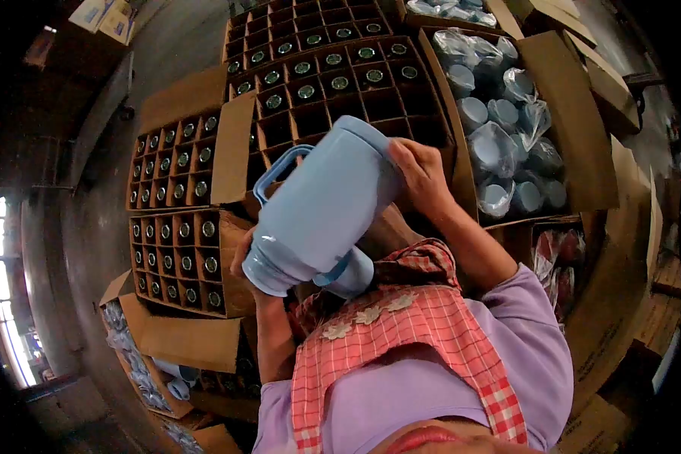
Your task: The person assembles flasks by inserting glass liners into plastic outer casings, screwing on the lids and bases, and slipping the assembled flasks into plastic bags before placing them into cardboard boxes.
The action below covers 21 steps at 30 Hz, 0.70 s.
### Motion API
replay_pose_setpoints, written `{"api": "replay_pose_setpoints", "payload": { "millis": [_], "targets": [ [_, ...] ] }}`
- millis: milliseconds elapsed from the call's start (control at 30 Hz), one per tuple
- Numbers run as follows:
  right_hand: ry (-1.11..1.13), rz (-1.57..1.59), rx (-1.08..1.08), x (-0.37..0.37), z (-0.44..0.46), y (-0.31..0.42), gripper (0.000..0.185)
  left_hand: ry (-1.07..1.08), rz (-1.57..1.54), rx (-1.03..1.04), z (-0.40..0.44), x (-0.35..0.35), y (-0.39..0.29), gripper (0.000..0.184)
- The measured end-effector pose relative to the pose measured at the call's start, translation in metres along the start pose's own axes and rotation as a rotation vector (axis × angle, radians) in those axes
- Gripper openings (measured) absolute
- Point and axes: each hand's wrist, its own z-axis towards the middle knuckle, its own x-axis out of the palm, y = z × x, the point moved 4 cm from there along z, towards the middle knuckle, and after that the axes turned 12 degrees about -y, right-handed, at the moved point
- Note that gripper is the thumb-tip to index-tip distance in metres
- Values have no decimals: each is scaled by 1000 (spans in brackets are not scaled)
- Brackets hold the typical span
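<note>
A large light-blue thermos jug (329,200) with a side handle is tilted across my lap, its threaded neck pointing down to the left. My right hand (424,172) grips its wide base end at the upper right. At the neck, my left hand (244,256) is closed around the far side, its fingers mostly hidden by the jug. Behind the jug, close to my apron (416,318), lies a second light-blue cylindrical piece (349,274), partly covered; I cannot tell whether it is joined to anything.
Divided cartons (318,113) ahead hold several silvery-topped bottles or liners in their cells. More divided cartons (175,257) are stacked at the left. An open carton (575,129) at the right contains several blue cups or lids in plastic bags. Red bagged pieces (558,261) sit below it.
</note>
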Motion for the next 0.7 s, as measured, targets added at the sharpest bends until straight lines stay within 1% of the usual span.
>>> {"api": "replay_pose_setpoints", "payload": {
  "millis": [67, 100, 133, 167, 233, 267, 300, 367, 467, 567, 600, 667, 700],
  "targets": [
    [33, -14, 175, 0, 18, -8, 31, -34, -144, -150, -8, -3, 17, 23],
    [53, -20, 260, 1, 24, -12, 30, -32, -134, -204, -8, -3, 18, 22],
    [135, 64, 280, -6, 26, -2, 36, -29, -124, -258, -9, -4, 20, 22],
    [148, 83, 6, -10, 28, 3, 38, -27, -114, -313, -10, -5, 21, 22],
    [152, 119, -535, -15, 17, 2, 44, -143, -397, -628, -28, -5, 58, 22],
    [340, 256, -396, -7, 7, -14, 51, -109, -293, -593, -32, -7, 66, 22],
    [299, 351, -328, -1, -5, -12, 48, -77, -188, -557, -33, -7, 69, 23],
    [79, 312, -138, 0, -12, -19, 44, 168, 492, -44, -18, -5, 50, 24],
    [90, -85, 238, 1, 8, -16, 39, 13, 311, 121, -4, -5, 8, 27],
    [203, 113, 188, 2, 19, -21, 39, -119, -129, -157, -9, -17, 43, 26],
    [145, 251, 66, 2, 15, -14, 43, -130, -199, -234, -10, -16, 50, 26],
    [179, 243, -351, 6, 11, -3, 46, -107, -174, -261, -15, -15, 57, 26],
    [202, 310, -300, 9, 4, -10, 48, -79, -113, -226, -16, -12, 52, 27]
  ]
}}
